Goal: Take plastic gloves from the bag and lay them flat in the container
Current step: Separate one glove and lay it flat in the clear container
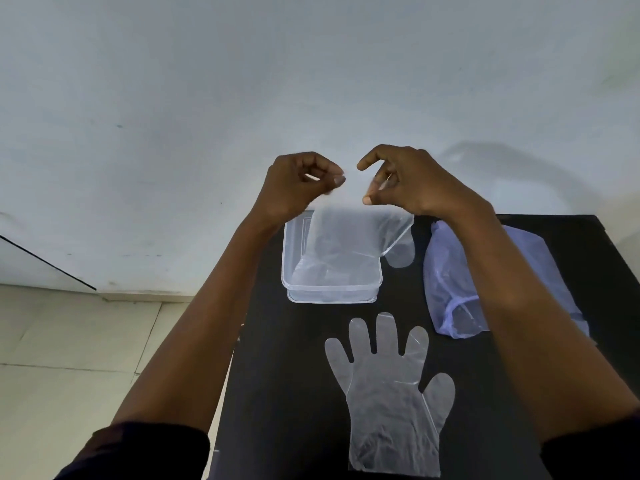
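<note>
Gloves: one glove [349, 237] hanging from my left hand [294, 185] and right hand [408, 181], both pinching its cuff, draping into the container [332, 292] below them.

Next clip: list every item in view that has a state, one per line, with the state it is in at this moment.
left hand: raised, pinching the held glove's cuff
right hand: raised, pinching the same cuff
held glove: hanging over the container, lower part inside it
container: open, no lid on
second glove: lying flat on the black table, fingers spread
blue bag: lying on its side, crumpled
</note>
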